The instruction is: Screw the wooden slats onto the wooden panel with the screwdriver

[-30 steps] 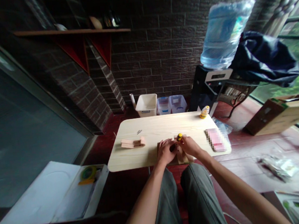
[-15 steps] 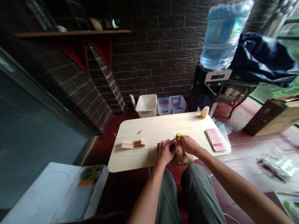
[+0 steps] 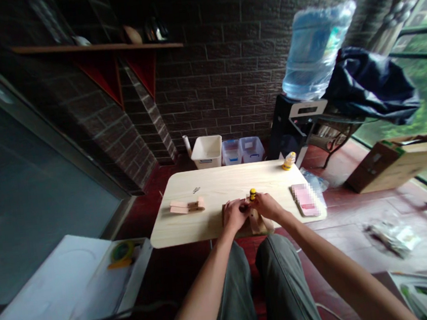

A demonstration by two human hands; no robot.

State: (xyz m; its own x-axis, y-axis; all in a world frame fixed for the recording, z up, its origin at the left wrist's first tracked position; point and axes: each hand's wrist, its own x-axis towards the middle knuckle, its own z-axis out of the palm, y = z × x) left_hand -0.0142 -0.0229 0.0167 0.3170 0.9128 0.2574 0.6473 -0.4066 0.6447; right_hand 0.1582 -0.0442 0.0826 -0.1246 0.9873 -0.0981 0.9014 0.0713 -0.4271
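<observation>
At the near edge of the light wooden table (image 3: 216,182) lies a brown wooden piece (image 3: 257,223) with a small dark hole. My left hand (image 3: 235,214) rests on its left part with the fingers bent. My right hand (image 3: 267,206) is closed around a small yellow and black item (image 3: 252,193) that stands up above the piece. The fingertips of both hands nearly meet, and what lies between them is too small to make out. To the left on the table is a pale wooden assembly (image 3: 187,206).
Small dark parts (image 3: 196,190) lie at the table's back left. A yellow-capped bottle (image 3: 289,161) stands at the back right, above a pink flat item (image 3: 306,200). An open white case (image 3: 135,285) is at the left; bins (image 3: 207,151) stand behind the table.
The whole view has shifted slightly. Both hands keep nearly the same place at the wooden piece, with the yellow and black item still at my right hand.
</observation>
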